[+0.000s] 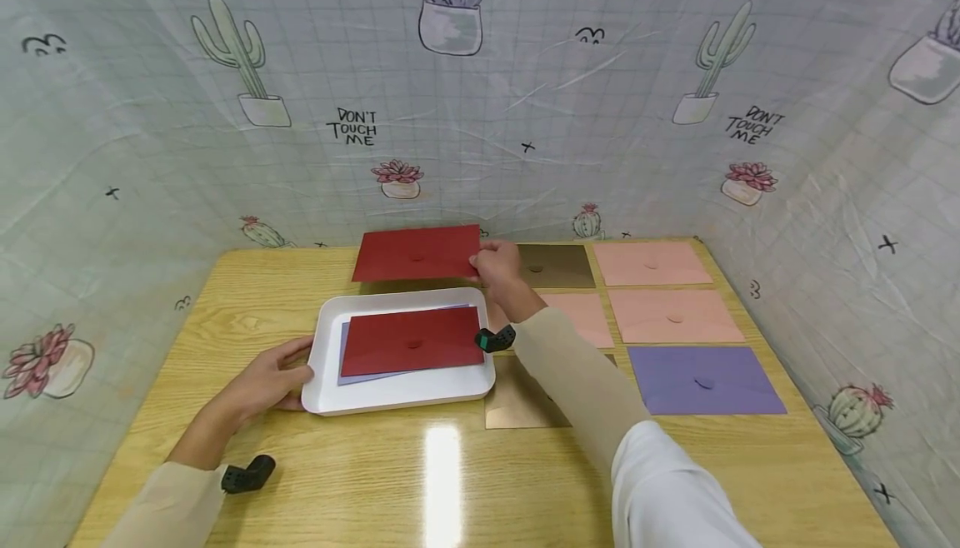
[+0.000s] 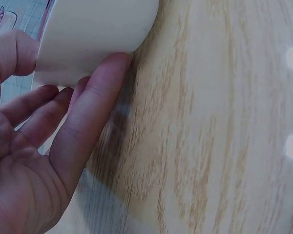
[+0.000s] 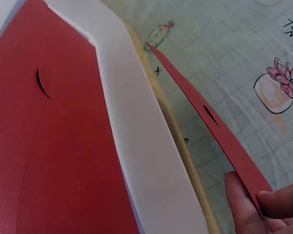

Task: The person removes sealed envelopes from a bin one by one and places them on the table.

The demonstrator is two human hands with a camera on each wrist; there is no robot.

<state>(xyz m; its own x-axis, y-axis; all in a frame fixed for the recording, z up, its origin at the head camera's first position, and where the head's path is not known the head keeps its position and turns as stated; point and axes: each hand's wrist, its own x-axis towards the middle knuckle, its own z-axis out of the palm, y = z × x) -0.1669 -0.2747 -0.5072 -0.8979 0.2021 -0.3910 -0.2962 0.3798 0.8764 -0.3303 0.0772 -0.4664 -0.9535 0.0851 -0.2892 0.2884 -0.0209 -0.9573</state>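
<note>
My right hand (image 1: 501, 269) pinches the right end of a red envelope (image 1: 417, 254), which is raised beyond the far side of a white tray (image 1: 405, 399). In the right wrist view this envelope (image 3: 219, 126) shows nearly edge-on, between thumb and fingers. My left hand (image 1: 273, 377) holds the tray's left end. The left wrist view shows the thumb and fingers on the tray wall (image 2: 95, 34). Inside the tray, a second red envelope (image 1: 412, 344) lies askew over a purple envelope (image 1: 375, 376), of which only edges show.
Right of the tray lie two pink envelopes (image 1: 652, 263) in the far right column, with a purple envelope (image 1: 705, 380) nearer. Beside them are a brown envelope (image 1: 558, 265), a pink one (image 1: 577, 319) and a gold one (image 1: 521, 398), partly behind my right arm. Patterned cloth (image 1: 480, 156) surrounds the table.
</note>
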